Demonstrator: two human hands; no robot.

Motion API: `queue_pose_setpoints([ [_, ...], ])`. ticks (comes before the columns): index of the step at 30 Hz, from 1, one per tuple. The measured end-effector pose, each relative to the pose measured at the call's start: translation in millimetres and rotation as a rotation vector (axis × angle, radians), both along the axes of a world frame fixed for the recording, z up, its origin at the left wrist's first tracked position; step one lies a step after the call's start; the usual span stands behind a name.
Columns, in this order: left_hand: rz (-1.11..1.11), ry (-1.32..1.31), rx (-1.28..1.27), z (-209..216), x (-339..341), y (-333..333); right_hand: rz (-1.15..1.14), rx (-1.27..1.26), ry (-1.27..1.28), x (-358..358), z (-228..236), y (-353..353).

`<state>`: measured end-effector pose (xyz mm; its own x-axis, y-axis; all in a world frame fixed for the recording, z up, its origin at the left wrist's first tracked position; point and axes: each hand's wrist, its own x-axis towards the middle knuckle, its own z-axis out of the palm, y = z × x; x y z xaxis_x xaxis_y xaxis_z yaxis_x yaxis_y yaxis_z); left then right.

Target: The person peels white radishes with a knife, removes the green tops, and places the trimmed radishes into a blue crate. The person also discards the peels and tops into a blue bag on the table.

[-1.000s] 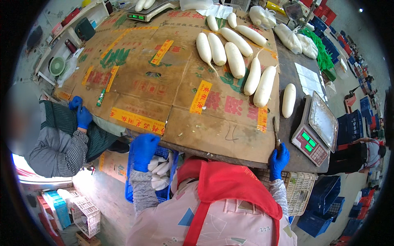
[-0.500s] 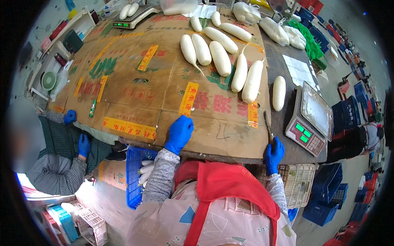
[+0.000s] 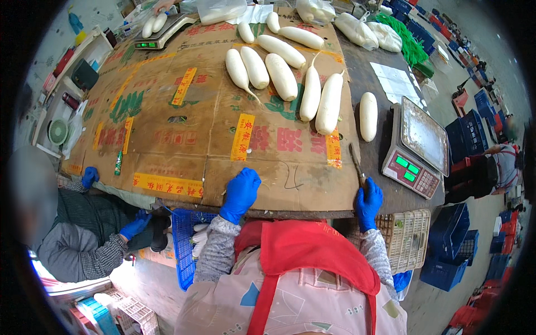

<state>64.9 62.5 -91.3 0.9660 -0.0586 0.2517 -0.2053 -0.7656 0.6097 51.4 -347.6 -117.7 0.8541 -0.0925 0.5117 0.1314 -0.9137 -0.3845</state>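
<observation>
Both my hands wear blue gloves. My left hand point(image 3: 241, 195) rests in a fist on the cardboard-covered table near its front edge; the inside of the fist is hidden. At the cardboard's right edge, my right hand point(image 3: 369, 205) is closed around the handle of a slim knife point(image 3: 355, 159), its blade pointing away from me. Beyond my hands lie several white radishes, among them a big one point(image 3: 330, 103) and one with a thin root point(image 3: 238, 70). A single radish point(image 3: 368, 116) sits apart on the dark tabletop at right.
A digital scale point(image 3: 413, 148) stands at right, another scale point(image 3: 162, 34) with radishes far left. Bagged radishes point(image 3: 356, 32) lie at the back. A seated co-worker point(image 3: 92, 234) is at left. Under the table are a blue crate point(image 3: 182, 245) and a beige crate point(image 3: 403, 237).
The view has shifted slightly, so the table things sit further left. My hands keep their grips. The co-worker's nearer hand has moved toward the knee, and another person's hand shows at the far scale.
</observation>
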Motion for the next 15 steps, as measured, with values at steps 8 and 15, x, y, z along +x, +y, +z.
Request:
queue_pose_setpoints([
  [8, -0.013, 0.095, -0.126, 10.5, -0.4, -17.0, -0.023, 0.002, 0.021, -1.6, 1.9, -0.1],
  [15, 0.024, 0.068, -0.188, -1.7, 7.8, -21.3, -0.034, 0.007, 0.01, -1.1, -3.3, -1.3],
])
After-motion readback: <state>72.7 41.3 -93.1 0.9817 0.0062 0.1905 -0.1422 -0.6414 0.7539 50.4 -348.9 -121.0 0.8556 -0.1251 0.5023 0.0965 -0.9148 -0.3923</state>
